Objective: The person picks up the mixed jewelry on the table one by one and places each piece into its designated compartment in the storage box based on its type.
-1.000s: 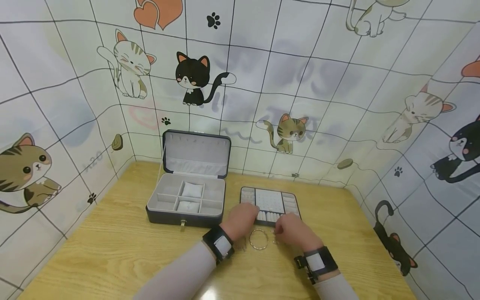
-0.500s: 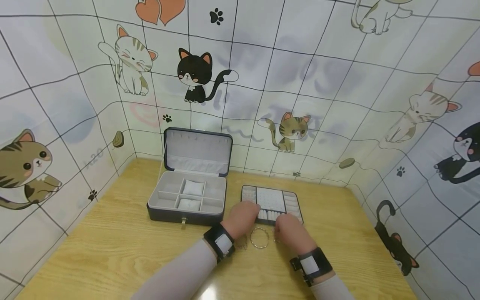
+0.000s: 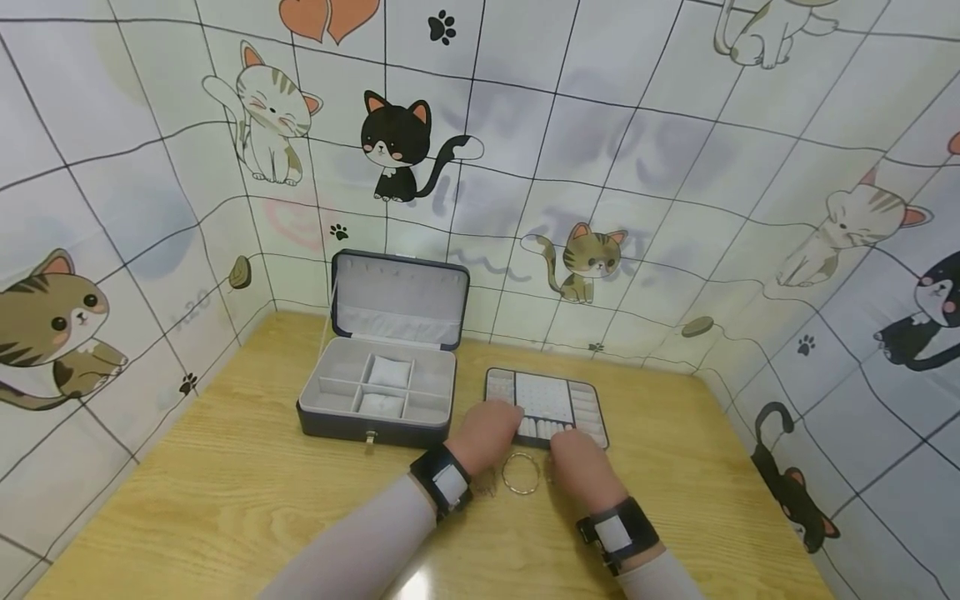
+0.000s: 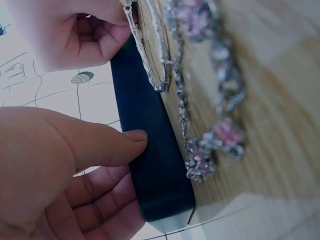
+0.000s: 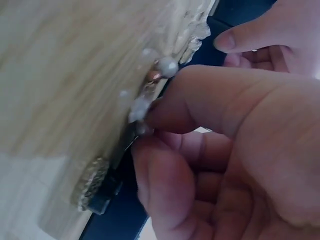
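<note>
A shallow jewelry tray (image 3: 543, 396) with dark sides lies on the table. My left hand (image 3: 487, 435) grips its front left; in the left wrist view the thumb (image 4: 131, 145) lies on the dark side, fingers curled behind. My right hand (image 3: 583, 471) is at the front right, where thumb and forefinger pinch a beaded bracelet (image 5: 167, 66) with white and copper-coloured beads, partly hidden by the fingers. Between the hands, a gold-toned bangle (image 3: 504, 475) lies on the wood. Left of it is a silver chain bracelet with pink stones (image 4: 227, 132). A sparkling piece (image 5: 92, 182) sits beyond the right fingertips.
An open jewelry box (image 3: 375, 428) stands to the left, its lid (image 3: 401, 292) raised against the wall cloth. Two white cushions (image 3: 390, 372) sit in its compartments. Cat-printed cloth (image 3: 510, 100) encloses the wooden table (image 3: 225, 467) behind and at both sides.
The head view has tilted and shifted slightly. My right hand has turned a little, its wrist moving left, and now hides more of the beads. My left hand keeps its place on the tray.
</note>
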Tool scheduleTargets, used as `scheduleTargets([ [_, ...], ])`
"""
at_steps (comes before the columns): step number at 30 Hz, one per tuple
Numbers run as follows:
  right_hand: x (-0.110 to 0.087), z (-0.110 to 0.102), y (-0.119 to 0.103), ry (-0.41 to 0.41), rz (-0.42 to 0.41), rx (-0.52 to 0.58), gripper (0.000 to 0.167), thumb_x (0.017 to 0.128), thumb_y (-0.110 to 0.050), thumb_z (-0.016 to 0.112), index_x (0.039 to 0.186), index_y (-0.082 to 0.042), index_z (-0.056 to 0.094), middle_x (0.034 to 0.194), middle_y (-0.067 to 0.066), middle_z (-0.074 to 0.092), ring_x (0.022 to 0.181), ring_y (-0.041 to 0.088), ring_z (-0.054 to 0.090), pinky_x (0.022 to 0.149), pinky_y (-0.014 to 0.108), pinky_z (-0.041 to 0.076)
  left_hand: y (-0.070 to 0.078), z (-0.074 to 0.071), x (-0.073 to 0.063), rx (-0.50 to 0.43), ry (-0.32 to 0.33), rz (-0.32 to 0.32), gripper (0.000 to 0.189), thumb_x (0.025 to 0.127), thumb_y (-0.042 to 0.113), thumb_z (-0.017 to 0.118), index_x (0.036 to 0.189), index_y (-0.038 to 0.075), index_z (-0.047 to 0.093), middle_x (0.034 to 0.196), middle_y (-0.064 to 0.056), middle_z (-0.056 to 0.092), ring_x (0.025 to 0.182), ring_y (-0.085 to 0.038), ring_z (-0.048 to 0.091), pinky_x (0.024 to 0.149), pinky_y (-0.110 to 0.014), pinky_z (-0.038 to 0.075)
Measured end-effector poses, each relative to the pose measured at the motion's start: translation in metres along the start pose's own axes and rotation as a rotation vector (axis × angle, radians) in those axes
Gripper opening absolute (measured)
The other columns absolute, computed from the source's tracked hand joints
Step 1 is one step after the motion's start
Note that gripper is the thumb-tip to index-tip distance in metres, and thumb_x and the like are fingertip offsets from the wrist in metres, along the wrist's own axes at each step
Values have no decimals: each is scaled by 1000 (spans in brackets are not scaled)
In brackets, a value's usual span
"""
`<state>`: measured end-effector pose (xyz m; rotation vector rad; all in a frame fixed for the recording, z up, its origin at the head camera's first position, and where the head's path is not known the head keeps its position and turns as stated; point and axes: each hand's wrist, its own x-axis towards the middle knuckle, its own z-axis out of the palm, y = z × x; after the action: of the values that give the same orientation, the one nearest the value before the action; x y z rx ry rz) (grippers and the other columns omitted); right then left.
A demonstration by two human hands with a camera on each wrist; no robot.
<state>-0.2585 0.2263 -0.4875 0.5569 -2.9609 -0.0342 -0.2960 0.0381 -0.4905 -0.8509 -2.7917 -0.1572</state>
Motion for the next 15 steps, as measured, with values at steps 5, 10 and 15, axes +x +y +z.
scheduleTargets([
  [5, 2, 0, 7, -93, 35, 131, 22, 89, -3, 72, 71, -8, 60, 69, 4, 60, 63, 19, 55, 61, 37, 49, 1, -2, 0, 3, -10, -7, 7, 97, 14, 72, 100, 20, 71, 88, 1, 73, 78, -14, 67, 67, -29, 56],
  [10, 6, -3, 21, -232, 192, 449, 31, 85, -6, 70, 57, -14, 57, 54, -4, 52, 50, 12, 45, 50, 27, 36, 3, -3, -1, 12, -7, -1, 6, 97, 14, 71, 97, 20, 70, 86, 1, 72, 76, -13, 66, 64, -28, 55],
  [15, 9, -4, 35, -252, 310, 721, 21, 87, -9, 65, 67, -11, 60, 58, -1, 55, 54, 15, 51, 55, 28, 41, 2, -4, 0, 0, 1, 1, 4, 97, 15, 71, 95, 19, 70, 88, 1, 73, 80, -15, 68, 67, -29, 56],
])
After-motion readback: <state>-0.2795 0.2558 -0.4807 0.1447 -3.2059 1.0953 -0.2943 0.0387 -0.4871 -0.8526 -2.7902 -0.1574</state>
